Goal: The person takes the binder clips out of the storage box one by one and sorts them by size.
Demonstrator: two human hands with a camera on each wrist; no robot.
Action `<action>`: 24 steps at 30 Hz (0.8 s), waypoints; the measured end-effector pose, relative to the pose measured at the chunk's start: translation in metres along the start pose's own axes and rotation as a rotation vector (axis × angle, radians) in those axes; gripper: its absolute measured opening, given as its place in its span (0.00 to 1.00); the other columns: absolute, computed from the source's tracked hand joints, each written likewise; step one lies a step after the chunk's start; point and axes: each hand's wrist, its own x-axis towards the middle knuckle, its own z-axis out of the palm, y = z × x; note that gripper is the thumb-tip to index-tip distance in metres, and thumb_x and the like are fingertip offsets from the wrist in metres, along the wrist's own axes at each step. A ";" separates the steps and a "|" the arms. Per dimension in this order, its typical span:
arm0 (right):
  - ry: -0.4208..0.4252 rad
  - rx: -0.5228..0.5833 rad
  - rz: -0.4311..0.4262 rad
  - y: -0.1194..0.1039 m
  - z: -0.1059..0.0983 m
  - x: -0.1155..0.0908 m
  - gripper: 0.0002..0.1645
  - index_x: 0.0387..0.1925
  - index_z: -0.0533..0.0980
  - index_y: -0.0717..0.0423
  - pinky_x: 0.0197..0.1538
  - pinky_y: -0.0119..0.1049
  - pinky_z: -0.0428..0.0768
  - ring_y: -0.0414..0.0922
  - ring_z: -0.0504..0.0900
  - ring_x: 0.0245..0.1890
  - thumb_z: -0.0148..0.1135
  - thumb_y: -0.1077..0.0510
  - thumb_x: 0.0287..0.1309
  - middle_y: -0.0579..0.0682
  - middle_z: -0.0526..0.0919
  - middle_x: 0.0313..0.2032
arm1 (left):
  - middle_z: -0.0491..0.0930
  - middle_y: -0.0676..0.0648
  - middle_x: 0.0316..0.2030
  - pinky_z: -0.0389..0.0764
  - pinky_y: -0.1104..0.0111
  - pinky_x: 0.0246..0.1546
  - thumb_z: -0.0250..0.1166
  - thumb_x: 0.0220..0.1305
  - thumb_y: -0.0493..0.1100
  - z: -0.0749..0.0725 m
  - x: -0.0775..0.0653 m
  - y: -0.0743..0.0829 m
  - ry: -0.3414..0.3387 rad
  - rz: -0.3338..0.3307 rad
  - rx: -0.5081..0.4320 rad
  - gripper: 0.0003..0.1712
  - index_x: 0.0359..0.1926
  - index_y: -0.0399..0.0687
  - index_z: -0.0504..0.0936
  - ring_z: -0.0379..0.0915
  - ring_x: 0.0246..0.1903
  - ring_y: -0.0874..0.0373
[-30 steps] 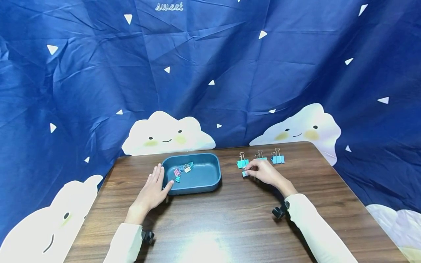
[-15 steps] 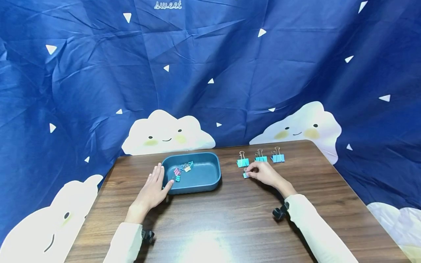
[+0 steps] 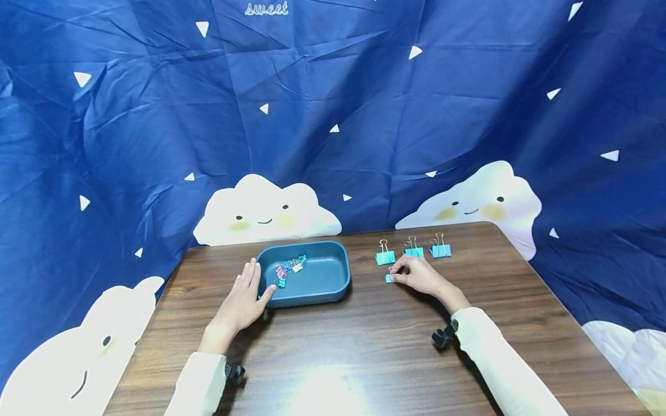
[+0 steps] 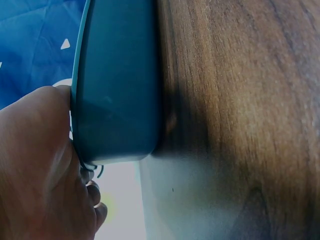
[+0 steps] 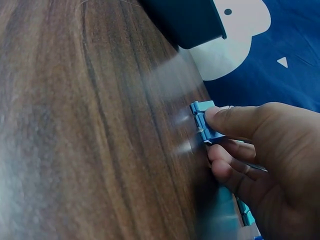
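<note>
My right hand (image 3: 420,274) pinches a small blue binder clip (image 5: 202,120) between thumb and fingers, low over the wooden table. Just behind it stand larger binder clips in a row: a teal one (image 3: 385,257), another teal one (image 3: 414,252) and a blue one (image 3: 440,251), their wire handles pointing up. My left hand (image 3: 236,303) rests against the left end of a dark teal tray (image 3: 312,299), fingers straight along its side and thumb at the front rim. Inside the tray lie several small clips, among them a pink one (image 3: 281,271), a cream one (image 3: 297,267) and a teal one (image 3: 281,283).
The brown wooden table (image 3: 333,341) ends at a blue curtain (image 3: 312,115) printed with clouds and triangles. The tray stands near the back edge, left of the row of clips. A black wrist mount (image 3: 444,337) sits at the right sleeve.
My right hand has drawn the small clip slightly toward me and to the right, showing more of the middle large clip. The left hand and the tray stay put.
</note>
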 end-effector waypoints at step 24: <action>0.070 -0.001 -0.028 -0.007 -0.010 -0.004 0.05 0.44 0.84 0.56 0.36 0.31 0.80 0.38 0.80 0.32 0.71 0.61 0.69 0.45 0.86 0.34 | 0.40 0.31 0.85 0.46 0.41 0.84 0.46 0.83 0.65 0.001 -0.001 0.000 0.020 0.011 -0.010 0.51 0.83 0.28 0.46 0.37 0.85 0.33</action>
